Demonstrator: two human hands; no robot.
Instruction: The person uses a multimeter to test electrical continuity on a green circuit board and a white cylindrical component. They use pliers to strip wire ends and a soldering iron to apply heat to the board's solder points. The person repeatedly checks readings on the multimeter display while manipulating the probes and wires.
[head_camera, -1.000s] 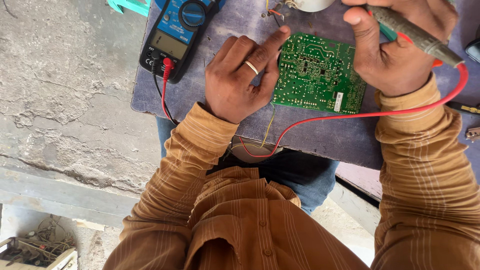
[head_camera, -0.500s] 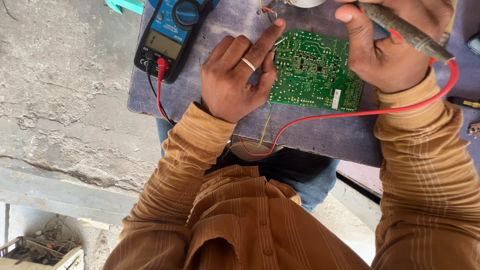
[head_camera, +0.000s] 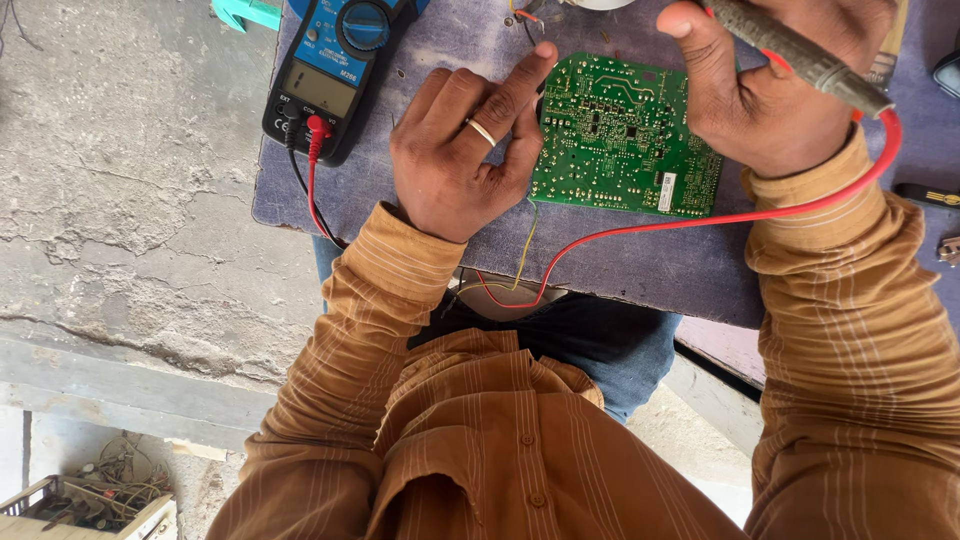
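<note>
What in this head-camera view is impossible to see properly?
- Probe tip: cut off by the top edge beyond the right hand.
- Circuit board left edge: covered by the left hand.
- Multimeter top: cut off by the frame edge; its screen looks blank.
- Board parts: too small to identify.

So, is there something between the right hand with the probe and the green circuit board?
Nothing visible. The right hand holds the probe just above the circuit board. The left hand rests at the board's left edge, off to the side.
</note>
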